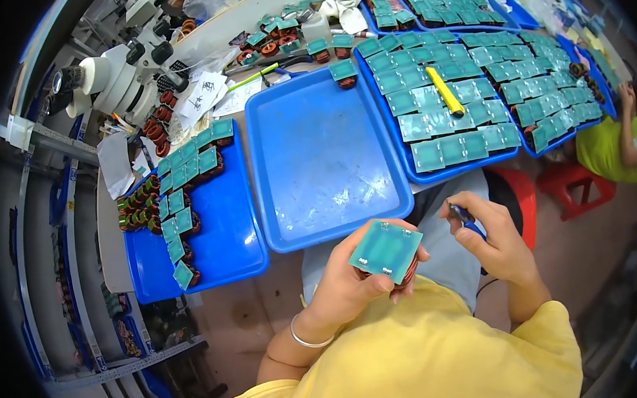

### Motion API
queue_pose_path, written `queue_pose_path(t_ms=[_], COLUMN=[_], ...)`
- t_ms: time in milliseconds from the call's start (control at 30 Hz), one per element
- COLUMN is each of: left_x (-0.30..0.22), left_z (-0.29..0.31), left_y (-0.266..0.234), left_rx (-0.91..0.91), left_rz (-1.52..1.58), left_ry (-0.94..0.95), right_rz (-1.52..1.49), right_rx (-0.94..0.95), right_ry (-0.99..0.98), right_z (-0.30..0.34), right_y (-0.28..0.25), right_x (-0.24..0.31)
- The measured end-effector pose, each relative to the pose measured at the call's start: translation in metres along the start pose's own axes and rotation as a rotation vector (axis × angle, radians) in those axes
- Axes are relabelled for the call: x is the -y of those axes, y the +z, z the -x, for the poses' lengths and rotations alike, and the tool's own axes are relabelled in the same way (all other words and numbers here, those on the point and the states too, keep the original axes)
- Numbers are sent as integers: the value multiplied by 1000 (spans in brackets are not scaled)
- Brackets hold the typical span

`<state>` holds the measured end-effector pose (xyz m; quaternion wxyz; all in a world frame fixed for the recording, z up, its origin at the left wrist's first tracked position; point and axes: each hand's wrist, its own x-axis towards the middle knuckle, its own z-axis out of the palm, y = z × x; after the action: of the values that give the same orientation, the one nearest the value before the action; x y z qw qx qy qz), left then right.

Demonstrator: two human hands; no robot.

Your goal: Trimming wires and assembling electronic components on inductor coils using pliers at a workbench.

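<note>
My left hand (pixel 345 277) is closed around a copper-wound toroidal coil (pixel 405 277) topped by a square green circuit board (pixel 387 249). The board faces up, with small shiny spots along two of its edges. In my right hand (pixel 499 235) is a pair of small blue-handled pliers (pixel 467 219), partly covered by my fingers and held apart from the board. Just beyond my left hand lies a blue tray (pixel 316 155), with one board-topped coil (pixel 343 72) at its far right corner.
A left blue tray (pixel 230 241) carries board-topped coils and bare coils. Full trays stand at right, one with a yellow-handled tool (pixel 443 89) on its boards. A microscope (pixel 110 73) and papers (pixel 206 93) are at back left. Another person (pixel 618 144) sits beside a red stool (pixel 575 189).
</note>
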<state>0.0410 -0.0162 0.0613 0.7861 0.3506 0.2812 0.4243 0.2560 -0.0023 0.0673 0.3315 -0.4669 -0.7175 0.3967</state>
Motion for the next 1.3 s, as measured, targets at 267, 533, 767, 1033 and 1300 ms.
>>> queue_pose_path(t_ms=[267,533,767,1033,1300], left_x=[-10,2,-1,-2,-2], left_z=[4,8,10,9,4], left_y=[5,4,-5,-11,-5], left_rx=[-50,-202,172,315,-106], left_rz=[-122,-472,237,423,-180], left_ry=[-85,174,-47,-170,126], right_rz=[206,480,391,73,488], right_rx=[76,125,131,79,-487], right_ry=[-180,-259,-222,-33,-67], right_z=[-13,-11,-8,-21,-145], right_y=[-2,-6,-17,-14,-40], right_x=[20,34,40,30,-89])
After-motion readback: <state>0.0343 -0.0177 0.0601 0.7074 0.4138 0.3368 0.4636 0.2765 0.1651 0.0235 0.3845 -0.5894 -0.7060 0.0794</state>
